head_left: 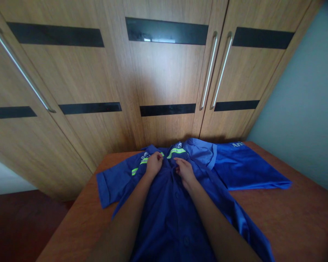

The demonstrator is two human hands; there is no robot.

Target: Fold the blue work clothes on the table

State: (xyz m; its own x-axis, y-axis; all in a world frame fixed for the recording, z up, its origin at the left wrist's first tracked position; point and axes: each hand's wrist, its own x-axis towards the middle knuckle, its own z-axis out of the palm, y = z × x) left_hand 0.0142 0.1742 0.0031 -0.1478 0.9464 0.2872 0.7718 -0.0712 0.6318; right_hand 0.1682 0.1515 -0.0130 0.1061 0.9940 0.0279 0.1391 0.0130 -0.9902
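A dark blue button-front work coat (164,218) lies front up, its collar end farthest from me and its hem running toward me. Bands of yellow-green reflective tape cross its chest, and a pale printed mark shows on each side. Near the collar, my left hand (154,163) pinches the cloth on the left front. Opposite it, my right hand (185,170) is at the button edge, its forefinger reaching out and the other fingers curled on the fabric. Exactly what lies under those curled fingertips is partly hidden. Buttons show down the front between my forearms.
A brighter blue folded garment (248,169) with pale lettering lies at the right, partly beneath the coat's sleeve. Both rest on a reddish-brown wooden table (79,225). Behind stands a wooden wardrobe (166,76) with metal handles; a pale wall (305,120) borders the right.
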